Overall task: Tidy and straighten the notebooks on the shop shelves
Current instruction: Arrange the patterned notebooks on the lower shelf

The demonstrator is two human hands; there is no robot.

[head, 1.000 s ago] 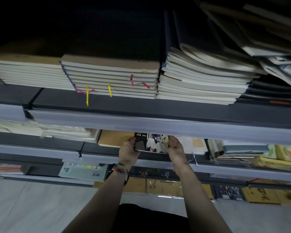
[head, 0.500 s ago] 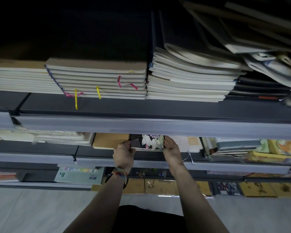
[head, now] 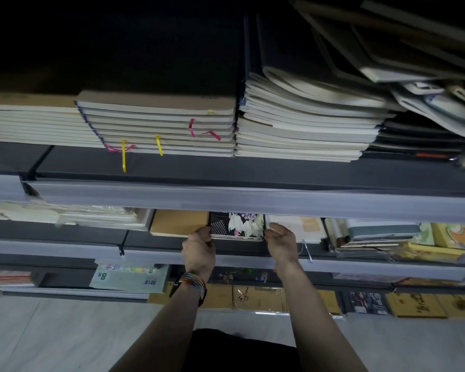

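A small stack of notebooks with a black floral cover (head: 236, 226) lies on the second shelf, half hidden under the price rail above. My left hand (head: 199, 251) has its fingers curled against the stack's left front corner. To the right, my right hand (head: 281, 241) sits at the stack's right front corner with fingers loosely bent. A brown notebook stack (head: 178, 222) lies directly left of the black one, and a pale notebook stack (head: 305, 228) directly right.
The top shelf holds tall piles of cream-edged notebooks (head: 156, 124) with ribbon markers, and a sagging pile (head: 306, 116) to the right. A translucent price rail (head: 239, 200) fronts each shelf. Lower shelves carry yellow and green books (head: 129, 277). Grey floor lies below.
Both hands pushed the black floral stack further back onto the second shelf, so more of it is now hidden under the rail. The right hand's fingers have loosened at its corner.
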